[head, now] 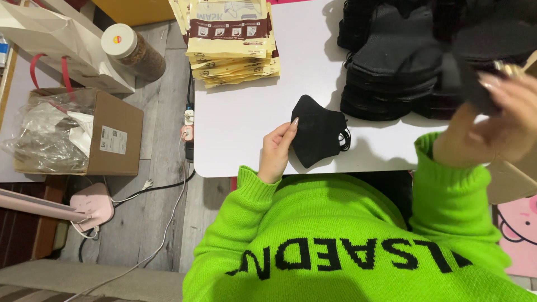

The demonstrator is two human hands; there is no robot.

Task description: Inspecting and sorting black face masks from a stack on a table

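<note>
A folded black face mask (318,136) lies on the white table (240,117) near its front edge. My left hand (276,151) rests beside it, fingertips touching the mask's left edge. My right hand (498,120) is raised at the right, blurred, fingers closed on another black mask (475,84) lifted close to the camera. Behind it sit piles of black masks (391,67). Both arms wear bright green knitted sleeves.
A stack of tan printed mask pouches (232,39) stands at the table's back left. On the floor to the left are a cardboard box with plastic wrap (78,131), a white paper bag (56,39), a lidded jar (134,53), a power strip and cables (187,126).
</note>
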